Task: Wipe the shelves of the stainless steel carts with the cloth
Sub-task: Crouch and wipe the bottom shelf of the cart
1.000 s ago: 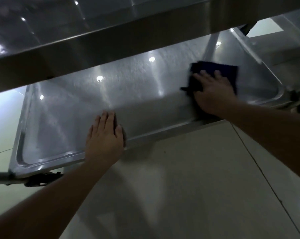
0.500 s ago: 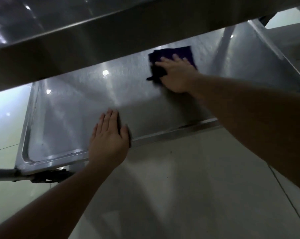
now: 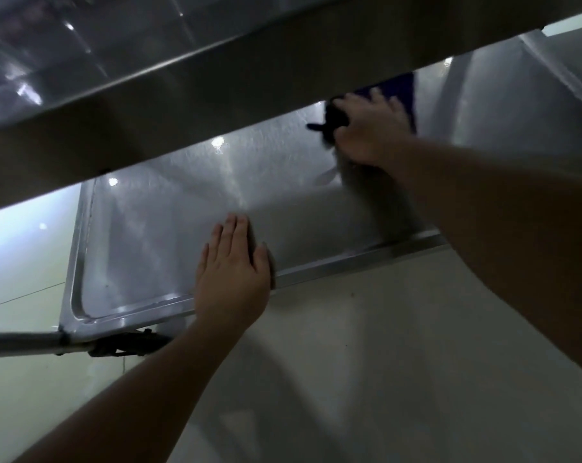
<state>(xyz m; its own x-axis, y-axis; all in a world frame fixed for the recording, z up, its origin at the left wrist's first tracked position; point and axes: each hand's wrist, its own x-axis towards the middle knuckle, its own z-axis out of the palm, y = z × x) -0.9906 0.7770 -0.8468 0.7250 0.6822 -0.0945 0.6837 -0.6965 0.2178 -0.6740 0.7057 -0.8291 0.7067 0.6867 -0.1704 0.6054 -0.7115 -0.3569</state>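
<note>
I wipe the low shelf of the shiny cart with a dark cloth.

My right hand (image 3: 371, 128) lies flat on the blue cloth (image 3: 398, 90) with my fingers spread out, pressing it down on the lower shelf (image 3: 169, 228), far back near the right side. The upper shelf (image 3: 189, 105) hangs over it and hides part of the cloth. My left hand (image 3: 234, 275) is open too, palm down on the front rim of the lower shelf, holding nothing. Below my arms is the pale tiled floor (image 3: 366, 362). A dark caster wheel (image 3: 122, 344) sits under the left front corner.
</note>
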